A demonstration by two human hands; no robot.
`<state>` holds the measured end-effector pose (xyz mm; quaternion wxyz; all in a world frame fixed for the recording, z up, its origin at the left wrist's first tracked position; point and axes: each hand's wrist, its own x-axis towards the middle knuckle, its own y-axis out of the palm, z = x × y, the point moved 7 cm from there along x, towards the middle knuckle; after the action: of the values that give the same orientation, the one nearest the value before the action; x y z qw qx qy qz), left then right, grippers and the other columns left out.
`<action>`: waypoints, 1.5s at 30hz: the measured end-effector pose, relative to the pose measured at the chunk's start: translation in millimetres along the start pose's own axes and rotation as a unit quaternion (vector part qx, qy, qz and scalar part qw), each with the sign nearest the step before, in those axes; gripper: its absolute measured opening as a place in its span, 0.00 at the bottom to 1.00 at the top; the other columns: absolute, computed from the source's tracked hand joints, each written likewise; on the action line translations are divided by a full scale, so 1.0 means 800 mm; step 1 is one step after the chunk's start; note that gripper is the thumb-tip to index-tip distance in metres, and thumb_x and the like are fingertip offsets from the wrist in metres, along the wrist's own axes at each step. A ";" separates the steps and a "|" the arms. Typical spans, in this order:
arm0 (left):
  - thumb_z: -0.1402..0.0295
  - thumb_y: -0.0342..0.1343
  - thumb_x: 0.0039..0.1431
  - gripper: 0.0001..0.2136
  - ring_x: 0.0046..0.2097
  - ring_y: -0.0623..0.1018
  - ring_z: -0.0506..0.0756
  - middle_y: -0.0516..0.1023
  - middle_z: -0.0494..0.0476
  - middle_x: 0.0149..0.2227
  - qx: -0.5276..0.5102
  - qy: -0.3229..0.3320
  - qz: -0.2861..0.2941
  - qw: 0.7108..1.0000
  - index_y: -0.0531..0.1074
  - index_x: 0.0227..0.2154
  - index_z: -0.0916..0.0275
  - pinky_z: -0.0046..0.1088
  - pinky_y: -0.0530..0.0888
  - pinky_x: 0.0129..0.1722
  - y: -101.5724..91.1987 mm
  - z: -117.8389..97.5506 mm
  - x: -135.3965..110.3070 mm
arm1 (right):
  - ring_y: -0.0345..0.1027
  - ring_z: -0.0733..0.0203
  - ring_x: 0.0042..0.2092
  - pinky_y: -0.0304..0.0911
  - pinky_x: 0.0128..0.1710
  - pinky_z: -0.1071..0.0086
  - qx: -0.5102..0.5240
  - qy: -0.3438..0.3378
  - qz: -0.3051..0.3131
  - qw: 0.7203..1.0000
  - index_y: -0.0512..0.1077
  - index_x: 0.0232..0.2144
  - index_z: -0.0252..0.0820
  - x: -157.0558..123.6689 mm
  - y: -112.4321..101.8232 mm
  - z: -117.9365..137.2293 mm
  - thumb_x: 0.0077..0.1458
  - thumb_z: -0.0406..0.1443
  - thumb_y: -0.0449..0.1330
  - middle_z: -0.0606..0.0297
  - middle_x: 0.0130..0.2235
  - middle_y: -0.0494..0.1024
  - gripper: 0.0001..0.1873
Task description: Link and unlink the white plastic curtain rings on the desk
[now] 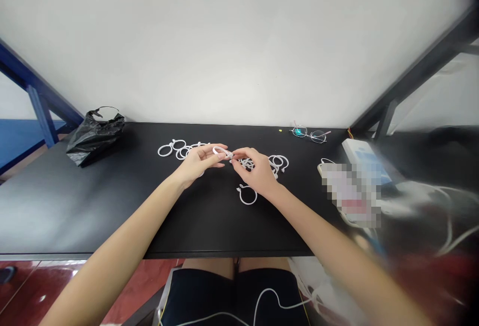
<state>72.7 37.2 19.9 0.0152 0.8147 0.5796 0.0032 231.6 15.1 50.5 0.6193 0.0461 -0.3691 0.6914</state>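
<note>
Above the middle of the black table (112, 216), my left hand (200, 162) and my right hand (255, 170) meet on one white plastic ring (222, 153). Both hands pinch it, the left from the left side, the right at its right end. Several more white rings (178, 149) lie in a chain on the table behind my left hand. Another cluster of rings (280, 163) lies behind my right hand. A single ring (247, 196) rests on the table just under my right wrist.
A crumpled black plastic bag (94, 136) sits at the table's back left. A pair of glasses (310, 134) lies at the back right near the wall. A white box (361, 154), a blurred item and white cables crowd the right end.
</note>
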 end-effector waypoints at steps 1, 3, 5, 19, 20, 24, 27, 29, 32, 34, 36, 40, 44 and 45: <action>0.57 0.63 0.55 0.19 0.52 0.78 0.60 0.81 0.60 0.47 -0.006 -0.001 0.010 1.000 0.75 0.47 0.61 0.37 0.77 0.50 0.001 0.001 0.000 | 0.75 0.58 0.40 0.67 0.44 0.62 0.042 0.014 0.009 0.999 0.74 0.38 0.44 0.000 0.002 -0.001 0.55 0.34 0.60 0.63 0.37 0.81 0.07; 0.57 0.62 0.56 0.18 0.51 0.78 0.59 0.81 0.60 0.47 -0.025 -0.003 0.022 0.999 0.76 0.46 0.62 0.37 0.76 0.52 0.002 0.003 0.001 | 0.75 0.59 0.39 0.69 0.41 0.64 0.113 0.049 0.020 0.992 0.74 0.37 0.43 0.001 0.006 -0.007 0.55 0.37 0.61 0.63 0.37 0.81 0.07; 0.57 0.62 0.57 0.18 0.50 0.79 0.59 0.81 0.61 0.45 -0.045 -0.004 0.029 0.999 0.76 0.46 0.63 0.37 0.74 0.53 0.002 0.005 0.002 | 0.75 0.59 0.37 0.70 0.37 0.66 0.167 0.087 0.009 0.982 0.74 0.35 0.42 0.001 0.008 -0.016 0.54 0.40 0.63 0.62 0.35 0.80 0.08; 0.55 0.59 0.59 0.15 0.47 0.77 0.56 0.77 0.59 0.51 -0.005 0.030 0.053 0.998 0.78 0.41 0.60 0.35 0.73 0.52 0.004 0.003 0.002 | 0.75 0.62 0.29 0.73 0.35 0.65 0.302 0.183 0.004 0.936 0.78 0.28 0.40 -0.002 0.018 -0.032 0.44 0.44 0.71 0.63 0.29 0.80 0.14; 0.55 0.59 0.59 0.15 0.47 0.77 0.55 0.78 0.59 0.50 -0.003 0.037 0.052 0.998 0.78 0.41 0.61 0.36 0.73 0.53 0.004 0.002 0.002 | 0.75 0.62 0.29 0.73 0.34 0.65 0.302 0.186 0.004 0.935 0.78 0.27 0.40 -0.003 0.018 -0.033 0.44 0.43 0.71 0.63 0.28 0.80 0.13; 0.54 0.59 0.58 0.15 0.45 0.78 0.56 0.78 0.60 0.49 0.016 0.053 0.042 0.998 0.79 0.36 0.62 0.38 0.72 0.53 0.005 -0.003 0.002 | 0.74 0.62 0.28 0.72 0.33 0.66 0.294 0.185 0.003 0.938 0.78 0.26 0.40 -0.003 0.019 -0.036 0.44 0.43 0.71 0.64 0.26 0.80 0.12; 0.53 0.58 0.58 0.17 0.45 0.78 0.57 0.79 0.61 0.45 0.032 0.056 0.036 0.997 0.78 0.39 0.62 0.40 0.73 0.52 0.008 -0.008 0.000 | 0.75 0.60 0.29 0.73 0.34 0.65 0.285 0.166 -0.004 0.944 0.77 0.27 0.41 -0.002 0.017 -0.036 0.46 0.42 0.70 0.64 0.27 0.80 0.11; 0.53 0.59 0.57 0.18 0.44 0.79 0.57 0.80 0.60 0.43 0.068 0.061 0.022 0.996 0.76 0.44 0.61 0.39 0.74 0.50 0.005 -0.010 0.000 | 0.76 0.59 0.31 0.73 0.36 0.63 0.252 0.140 -0.012 0.958 0.77 0.29 0.41 0.000 0.013 -0.034 0.49 0.41 0.67 0.63 0.29 0.81 0.09; 0.56 0.62 0.54 0.18 0.42 0.78 0.58 0.80 0.59 0.42 0.210 0.114 -0.053 0.969 0.73 0.44 0.60 0.38 0.73 0.47 -0.012 -0.019 -0.001 | 0.76 0.55 0.38 0.71 0.44 0.58 0.091 0.067 -0.011 0.994 0.77 0.33 0.42 0.001 0.005 -0.024 0.54 0.37 0.64 0.60 0.35 0.81 0.05; 0.58 0.63 0.52 0.17 0.44 0.77 0.59 0.79 0.59 0.42 0.346 0.172 -0.118 0.915 0.73 0.42 0.61 0.40 0.72 0.48 -0.024 -0.027 -0.004 | 0.73 0.51 0.46 0.67 0.50 0.53 -0.057 0.002 0.021 0.998 0.77 0.35 0.41 0.000 0.008 -0.015 0.53 0.32 0.63 0.57 0.42 0.80 0.05; 0.60 0.61 0.54 0.13 0.44 0.75 0.61 0.78 0.59 0.41 0.449 0.205 -0.146 0.857 0.72 0.40 0.61 0.41 0.71 0.48 -0.029 -0.030 -0.005 | 0.69 0.48 0.52 0.62 0.55 0.49 -0.163 -0.031 0.069 0.984 0.77 0.36 0.41 -0.004 0.017 -0.015 0.52 0.31 0.64 0.54 0.48 0.78 0.06; 0.64 0.57 0.57 0.06 0.43 0.74 0.60 0.77 0.58 0.39 0.528 0.188 -0.122 0.819 0.70 0.34 0.61 0.39 0.70 0.45 -0.028 -0.017 0.000 | 0.68 0.50 0.53 0.54 0.60 0.48 -0.222 -0.046 0.133 0.965 0.76 0.38 0.42 -0.009 0.030 -0.021 0.55 0.31 0.62 0.57 0.48 0.78 0.07; 0.65 0.56 0.58 0.05 0.43 0.73 0.60 0.76 0.58 0.38 0.558 0.161 -0.101 0.808 0.70 0.31 0.60 0.40 0.68 0.46 -0.023 -0.006 0.002 | 0.69 0.52 0.50 0.60 0.54 0.53 -0.206 -0.042 0.117 0.971 0.76 0.37 0.41 -0.007 0.027 -0.024 0.55 0.28 0.61 0.57 0.46 0.79 0.07; 0.65 0.56 0.58 0.05 0.43 0.73 0.60 0.76 0.58 0.38 0.559 0.160 -0.096 0.808 0.70 0.31 0.60 0.40 0.68 0.46 -0.023 -0.004 0.003 | 0.70 0.52 0.48 0.61 0.52 0.54 -0.199 -0.040 0.112 0.973 0.76 0.36 0.41 -0.006 0.026 -0.025 0.55 0.27 0.60 0.57 0.45 0.79 0.08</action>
<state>56.2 45.3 22.9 -0.5360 0.6101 0.5508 -0.1924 221.8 23.4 24.1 0.5196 -0.0917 -0.5268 0.6664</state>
